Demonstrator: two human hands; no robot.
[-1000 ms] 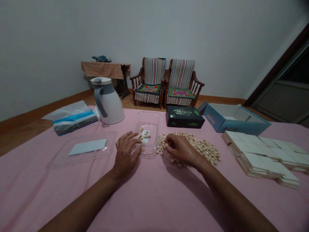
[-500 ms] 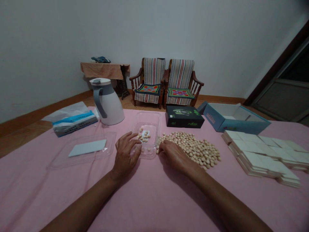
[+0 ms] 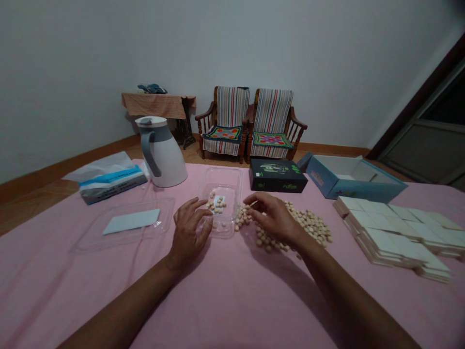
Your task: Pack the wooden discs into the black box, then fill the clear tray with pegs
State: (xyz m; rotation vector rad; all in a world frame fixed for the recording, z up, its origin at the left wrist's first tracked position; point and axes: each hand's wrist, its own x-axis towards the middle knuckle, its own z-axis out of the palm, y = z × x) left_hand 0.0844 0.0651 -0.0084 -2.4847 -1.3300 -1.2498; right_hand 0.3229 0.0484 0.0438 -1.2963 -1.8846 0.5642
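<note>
A clear plastic container point(image 3: 238, 180) stands in the middle of the pink-clothed table. Several small round wooden pieces point(image 3: 218, 210) lie inside it around a white label. My left hand point(image 3: 191, 232) is at the container's near left side with its fingers apart; whether the fingertips touch the wall I cannot tell. Over the left part of a large pile of wooden pieces point(image 3: 313, 227) hovers my right hand point(image 3: 274, 216), thumb and fingers parted, with nothing visible between them. It covers part of the pile, while a small cluster shows between it and the container.
A clear lid point(image 3: 87, 237) with a white card point(image 3: 131, 222) lies left. Behind stand a tissue pack point(image 3: 112, 182), a white jug point(image 3: 169, 162) and a black box point(image 3: 278, 175). To the right are a blue open box point(image 3: 363, 186) and stacked wooden squares point(image 3: 392, 232).
My right hand has lifted from beside the container and shifted right over the pile, its fingers spreading. Some pile pieces have been displaced. My left hand has stayed put.
</note>
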